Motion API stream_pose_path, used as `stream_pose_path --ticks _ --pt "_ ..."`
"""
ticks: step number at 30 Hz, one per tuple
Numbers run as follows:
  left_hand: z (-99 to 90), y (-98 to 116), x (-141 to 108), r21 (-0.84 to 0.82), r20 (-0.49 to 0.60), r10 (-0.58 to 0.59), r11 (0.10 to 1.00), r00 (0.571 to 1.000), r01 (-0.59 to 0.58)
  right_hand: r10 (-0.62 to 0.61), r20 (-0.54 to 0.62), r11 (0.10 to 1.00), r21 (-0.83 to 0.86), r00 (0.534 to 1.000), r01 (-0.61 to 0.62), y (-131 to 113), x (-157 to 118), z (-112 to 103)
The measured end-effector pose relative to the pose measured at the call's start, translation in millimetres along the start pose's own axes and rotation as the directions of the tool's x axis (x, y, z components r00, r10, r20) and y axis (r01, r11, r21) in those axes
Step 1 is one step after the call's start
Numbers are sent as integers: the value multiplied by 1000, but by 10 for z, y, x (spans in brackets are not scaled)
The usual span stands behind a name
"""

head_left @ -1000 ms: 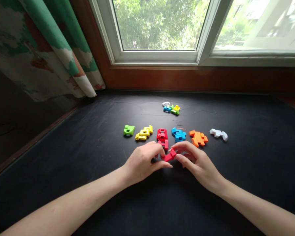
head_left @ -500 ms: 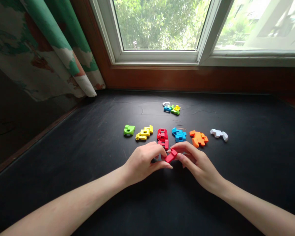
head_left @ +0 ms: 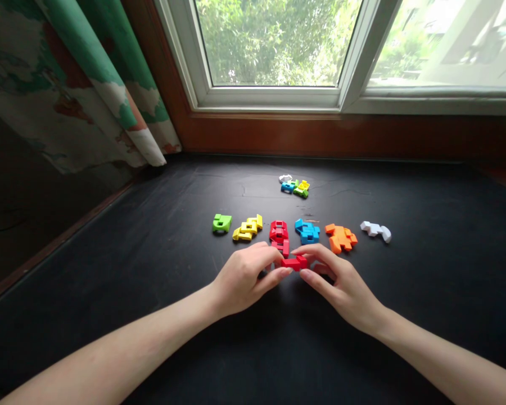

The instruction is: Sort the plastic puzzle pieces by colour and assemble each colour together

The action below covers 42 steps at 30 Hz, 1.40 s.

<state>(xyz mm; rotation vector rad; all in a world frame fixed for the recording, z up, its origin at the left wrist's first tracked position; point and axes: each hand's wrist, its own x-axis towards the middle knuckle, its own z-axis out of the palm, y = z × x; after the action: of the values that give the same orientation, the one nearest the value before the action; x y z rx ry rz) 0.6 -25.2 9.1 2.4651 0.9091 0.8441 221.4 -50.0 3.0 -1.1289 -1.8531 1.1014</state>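
Observation:
Between my two hands is a small red plastic block [head_left: 294, 263], lying nearly level. My left hand [head_left: 251, 275] pinches its left end between thumb and fingers. At its right end, my right hand [head_left: 339, 281] closes thumb and fingertips on it. Just beyond my fingers lie more red blocks [head_left: 279, 232], grouped in a short column. To their left are yellow blocks [head_left: 248, 228] and a green block [head_left: 222, 223]. Blue blocks [head_left: 307, 231], orange blocks [head_left: 341, 238] and white pieces [head_left: 376, 230] continue the row to the right.
Farther back on the black tabletop [head_left: 152, 242] sits a small pile of white, blue, green and yellow pieces [head_left: 295, 187]. A window [head_left: 274, 101] with a brown sill stands behind. A patterned curtain [head_left: 122, 95] hangs at the left, down to the table's edge.
The red block has turned from a slant to nearly level between my hands. My left thumb has shifted up towards it. The coloured rows lie as before.

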Motion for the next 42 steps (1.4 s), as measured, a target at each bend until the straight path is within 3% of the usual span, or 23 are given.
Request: stream_pose_path --ticks 22,28,42 --pt "-14 -13 3 -92 -42 41 995 998 -44 16 -1 999 -52 1000 -16 -41 5 -21" --pt "-9 -14 4 -128 -58 98 986 994 -104 9 -2 998 -65 1000 -9 -33 22 -17" --pt "6 -29 -4 -50 -80 84 995 993 -88 -31 0 999 -34 1000 31 -37 7 -22"
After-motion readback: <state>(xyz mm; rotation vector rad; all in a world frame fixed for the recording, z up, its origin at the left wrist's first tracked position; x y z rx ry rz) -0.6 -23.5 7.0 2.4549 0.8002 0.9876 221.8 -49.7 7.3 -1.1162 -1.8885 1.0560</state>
